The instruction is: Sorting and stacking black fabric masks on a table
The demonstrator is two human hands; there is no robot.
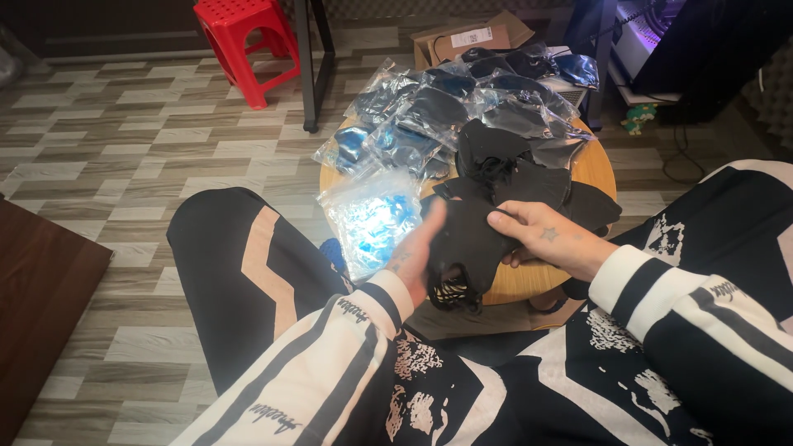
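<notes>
My left hand (420, 258) and my right hand (547, 239) both grip one black fabric mask (471, 246) just above the near edge of a round wooden table (596, 169). The left hand holds its left side, the right hand pinches its upper right part. A black ear loop hangs down below the hands. A loose pile of black masks (512, 169) lies on the table right behind the held one. Left of my hands lies a stack of empty clear plastic bags (372, 219) with blue inside.
Several masks sealed in clear bags (450, 107) cover the far half of the table. An open cardboard box (467, 39) stands behind it. A red plastic stool (246, 41) and a black metal leg (307, 66) stand on the wood-pattern floor. A dark wooden panel (37, 297) lies at left.
</notes>
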